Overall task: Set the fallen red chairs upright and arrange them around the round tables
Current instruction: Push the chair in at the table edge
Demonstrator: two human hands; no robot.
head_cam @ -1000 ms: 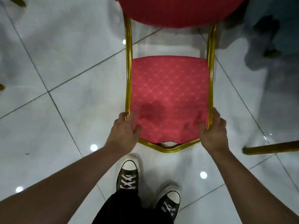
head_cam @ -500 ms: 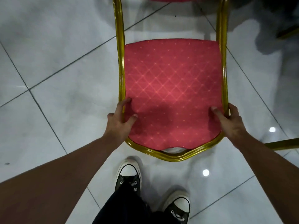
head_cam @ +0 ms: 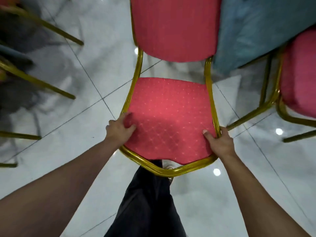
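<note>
A person holds a red chair [head_cam: 169, 120] by its backrest, both hands on the gold frame beside a blue-draped bench [head_cam: 259, 28].

Left hand [head_cam: 119, 130] and right hand [head_cam: 220, 142] curl their fingers around the frame's sides. Since half a second ago the chair has moved forward; its seat now shows, and a second chair [head_cam: 297, 79] has come into view.

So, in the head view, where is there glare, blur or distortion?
Head view: small white lamp glare spots on the glossy floor; chair legs at left are smeared by motion blur; the wide lens bends the forearms outward; the chair held by the left hand and right hand stays fairly sharp, with a soft shadow across its backrest.
</note>
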